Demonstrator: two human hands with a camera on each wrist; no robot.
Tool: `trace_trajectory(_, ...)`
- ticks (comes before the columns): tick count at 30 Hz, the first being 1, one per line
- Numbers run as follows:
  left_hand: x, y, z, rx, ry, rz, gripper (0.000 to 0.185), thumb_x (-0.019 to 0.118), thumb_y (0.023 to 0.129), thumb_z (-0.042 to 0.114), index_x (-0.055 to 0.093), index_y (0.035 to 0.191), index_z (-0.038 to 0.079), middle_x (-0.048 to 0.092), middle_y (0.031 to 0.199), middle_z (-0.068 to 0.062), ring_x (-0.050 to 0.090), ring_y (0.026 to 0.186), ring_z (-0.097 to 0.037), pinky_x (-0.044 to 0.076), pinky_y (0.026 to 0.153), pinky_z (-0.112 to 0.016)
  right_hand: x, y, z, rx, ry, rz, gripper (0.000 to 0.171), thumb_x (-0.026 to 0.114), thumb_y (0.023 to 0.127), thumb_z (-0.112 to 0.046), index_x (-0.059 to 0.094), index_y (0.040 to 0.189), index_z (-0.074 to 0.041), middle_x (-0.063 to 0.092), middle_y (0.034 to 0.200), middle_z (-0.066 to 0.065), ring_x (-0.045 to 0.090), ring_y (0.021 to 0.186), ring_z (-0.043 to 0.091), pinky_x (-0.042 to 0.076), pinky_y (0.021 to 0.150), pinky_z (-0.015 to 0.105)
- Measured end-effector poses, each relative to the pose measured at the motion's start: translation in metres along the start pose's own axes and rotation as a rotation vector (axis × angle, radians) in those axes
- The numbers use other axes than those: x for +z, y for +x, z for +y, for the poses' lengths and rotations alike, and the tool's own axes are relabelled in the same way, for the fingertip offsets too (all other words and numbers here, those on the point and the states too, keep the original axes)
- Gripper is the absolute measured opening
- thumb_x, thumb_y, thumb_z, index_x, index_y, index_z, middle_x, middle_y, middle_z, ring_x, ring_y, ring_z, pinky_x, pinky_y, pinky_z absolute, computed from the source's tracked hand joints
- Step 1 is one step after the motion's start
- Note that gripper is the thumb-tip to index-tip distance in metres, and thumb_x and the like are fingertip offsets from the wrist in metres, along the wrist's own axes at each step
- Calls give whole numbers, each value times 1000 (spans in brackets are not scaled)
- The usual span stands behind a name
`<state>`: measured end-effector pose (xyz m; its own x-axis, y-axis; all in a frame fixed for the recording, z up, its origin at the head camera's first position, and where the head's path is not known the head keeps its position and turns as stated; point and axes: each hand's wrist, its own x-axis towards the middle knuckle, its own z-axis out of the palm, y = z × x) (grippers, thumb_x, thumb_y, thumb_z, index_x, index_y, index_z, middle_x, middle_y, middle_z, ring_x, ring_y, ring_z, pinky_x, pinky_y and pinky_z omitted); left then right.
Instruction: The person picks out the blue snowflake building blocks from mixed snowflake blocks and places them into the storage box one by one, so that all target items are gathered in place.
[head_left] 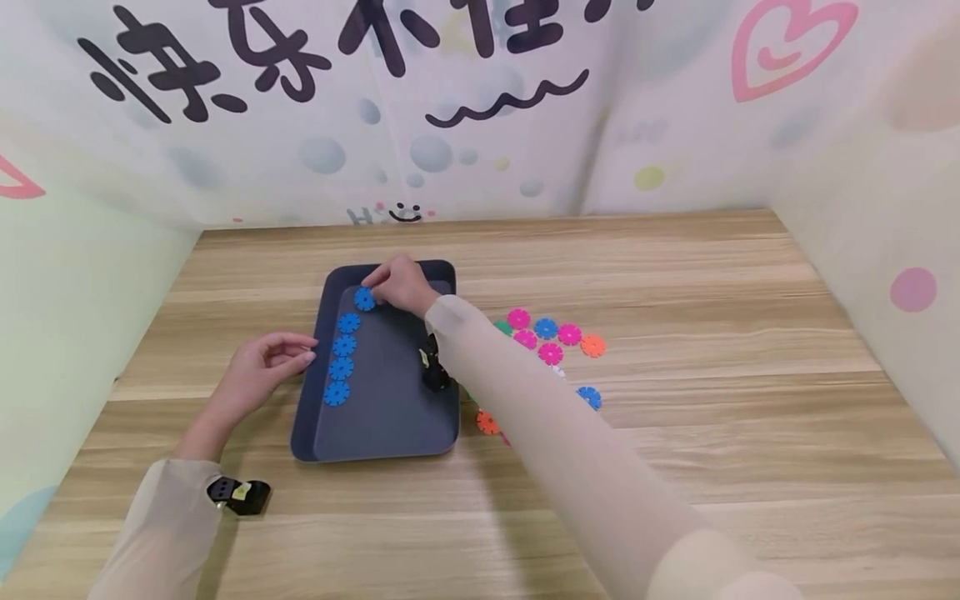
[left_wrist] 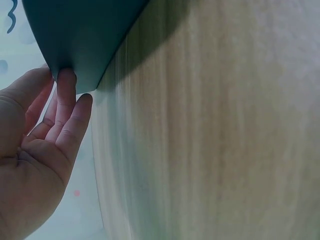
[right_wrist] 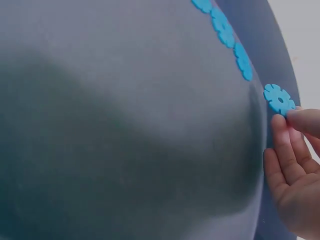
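My right hand (head_left: 403, 285) pinches a blue notched plastic disc (right_wrist: 280, 100) between thumb and fingertips, over the far left part of the dark grey tray (head_left: 390, 417). Inside the tray, along its left side, several more blue discs (head_left: 341, 368) lie in a line, close to one another. At the tray's left rim is my left hand (head_left: 258, 371), thumb and fingertips pinching the edge. In the left wrist view the fingertips (left_wrist: 66, 80) meet the tray's outer wall (left_wrist: 82, 45). The right wrist view shows the held disc beyond the end of the line.
To the right of the tray, pink discs (head_left: 551, 354), orange discs (head_left: 593, 346), blue discs (head_left: 588, 397) and a green disc (head_left: 502, 327) lie loose on the wooden table (head_left: 712, 375). My right sleeve (head_left: 540, 417) covers part of this pile. A printed wall (head_left: 487, 167) stands behind the table.
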<state>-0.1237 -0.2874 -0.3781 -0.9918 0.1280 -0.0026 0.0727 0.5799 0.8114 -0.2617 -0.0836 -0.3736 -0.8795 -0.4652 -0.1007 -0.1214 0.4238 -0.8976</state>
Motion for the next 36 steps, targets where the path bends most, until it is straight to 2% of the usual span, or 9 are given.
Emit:
trace_trajectory(8, 0, -1, -3, 8, -7, -6, 31, 57, 92, 17, 58, 112, -6, 62, 96, -19, 61, 75, -2, 51, 67, -19, 8, -1, 0, 9, 10, 23, 19, 60, 86, 1, 70, 102, -1, 68, 89, 10, 60, 70, 16, 46, 56, 21)
trace_trajectory(20, -1, -1, -3, 18, -31, -4, 30, 57, 92, 17, 59, 112, -6, 63, 93, -10, 61, 76, -3, 52, 68, -20, 15, 4, 0, 35, -23, 47, 21, 59, 86, 1, 70, 103, -2, 67, 98, 7, 57, 74, 14, 44, 57, 20)
trace_trajectory(36, 0, 1, -4, 18, -27, -1, 30, 58, 92, 16, 59, 112, -5, 62, 94, -17, 62, 75, -4, 52, 68, -21, 20, 9, 3, 54, -79, 57, 20, 61, 86, -3, 70, 104, -4, 67, 101, 6, 60, 81, 15, 48, 64, 19)
